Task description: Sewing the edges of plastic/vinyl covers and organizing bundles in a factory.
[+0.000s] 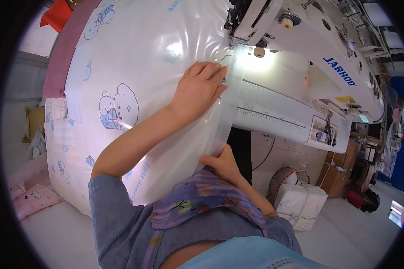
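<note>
Mask (pixel 251 252) cut off; left fingers (pixel 209 70) spread on sheet (pixel 155 74); right fingers (pixel 211 160), half-hidden, pinch its edge.

Under the arm: a gap lies between the arm and bed (pixel 274 112) of the sewing machine (pixel 309 40); a hand could pass there.
Sewing machine's left: the bulging plastic sheet (pixel 157 67) blocks this side.
Nearest its needle end: the left hand (pixel 201 87), flat on the sheet, stands in the way.
Below its bed: room beside the right forearm (pixel 258 197); farther down, a white bundle (pixel 303 204) and cardboard box (pixel 341 166) obstruct.
</note>
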`<act>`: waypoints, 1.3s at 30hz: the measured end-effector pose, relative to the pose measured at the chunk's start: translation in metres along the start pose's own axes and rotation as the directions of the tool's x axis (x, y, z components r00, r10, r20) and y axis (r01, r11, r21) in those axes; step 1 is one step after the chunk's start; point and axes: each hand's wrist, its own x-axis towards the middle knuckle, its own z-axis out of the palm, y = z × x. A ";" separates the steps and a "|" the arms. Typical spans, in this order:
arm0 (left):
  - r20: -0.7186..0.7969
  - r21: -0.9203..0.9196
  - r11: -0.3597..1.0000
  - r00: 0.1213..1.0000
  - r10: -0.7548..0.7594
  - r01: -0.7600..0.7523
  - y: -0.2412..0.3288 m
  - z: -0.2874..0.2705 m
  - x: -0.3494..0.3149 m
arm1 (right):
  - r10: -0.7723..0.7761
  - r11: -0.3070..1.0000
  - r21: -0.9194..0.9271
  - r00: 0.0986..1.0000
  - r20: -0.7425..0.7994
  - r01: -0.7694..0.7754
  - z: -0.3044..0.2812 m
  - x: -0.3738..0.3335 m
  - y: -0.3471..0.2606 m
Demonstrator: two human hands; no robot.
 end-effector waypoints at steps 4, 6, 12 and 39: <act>0.069 -0.081 0.996 0.997 -0.038 0.043 0.011 -0.004 -0.023 | 0.056 0.980 -0.183 0.994 -0.099 -0.073 0.000 0.001 0.003; 0.045 -0.006 1.000 0.999 -0.028 0.028 0.020 -0.008 -0.027 | 0.067 0.993 -0.092 0.993 -0.097 -0.076 -0.001 0.001 0.002; 0.016 0.105 0.994 1.000 -0.013 0.011 0.016 -0.004 -0.018 | 0.000 0.999 0.052 0.991 -0.136 0.008 -0.001 0.005 0.006; 0.091 -0.964 -0.032 0.215 -0.972 0.264 -0.037 -0.021 -0.368 | -0.142 0.988 0.060 0.989 -0.040 0.144 0.022 -0.042 0.025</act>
